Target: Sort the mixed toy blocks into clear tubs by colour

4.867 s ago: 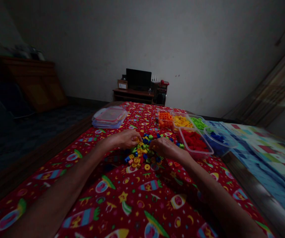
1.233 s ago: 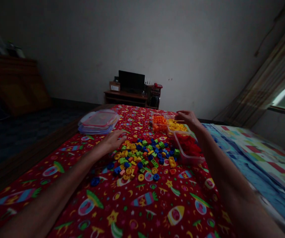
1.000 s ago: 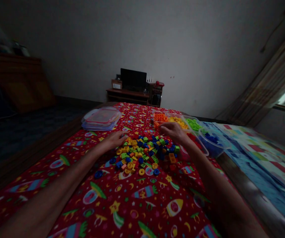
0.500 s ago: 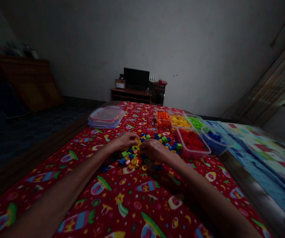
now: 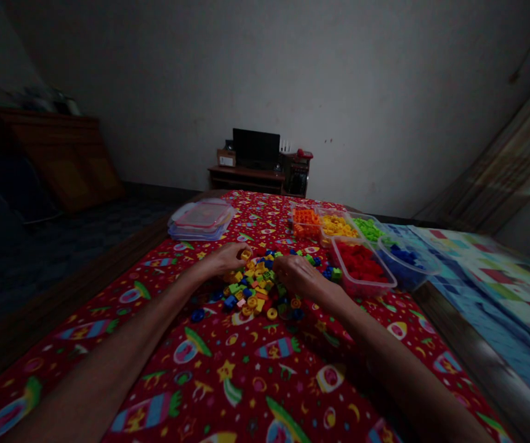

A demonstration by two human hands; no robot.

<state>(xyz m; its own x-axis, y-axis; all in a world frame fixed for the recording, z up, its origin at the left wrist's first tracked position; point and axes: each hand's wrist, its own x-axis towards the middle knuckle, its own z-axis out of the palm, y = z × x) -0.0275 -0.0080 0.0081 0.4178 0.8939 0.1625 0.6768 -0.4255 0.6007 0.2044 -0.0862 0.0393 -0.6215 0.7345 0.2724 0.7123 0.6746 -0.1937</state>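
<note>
A red cloth printed with rockets and stars (image 5: 241, 394) spreads between a person's forearms, its right side bordered by a dark wooden edge (image 5: 470, 347). A loose blue piece (image 5: 197, 315) lies just left of a heaped pile of small plastic blocks (image 5: 256, 284), studded and ring-shaped, in yellow, green, blue and orange. The left hand (image 5: 228, 257) pinches a yellow block (image 5: 246, 254) at the pile's left edge; the right hand (image 5: 298, 272) curls over its right side, fingertips hidden, its grip impossible to tell. Clear containers beyond at right hold red (image 5: 361, 263), blue (image 5: 404, 255), green (image 5: 369, 229), yellow (image 5: 338, 226) and orange pieces (image 5: 306, 216). Stacked lids (image 5: 202, 218) sit near the cloth's left edge. Against the far wall, a carton (image 5: 221, 155) bears a white label (image 5: 226, 162), too small to read, beside a dark monitor (image 5: 256, 147).
</note>
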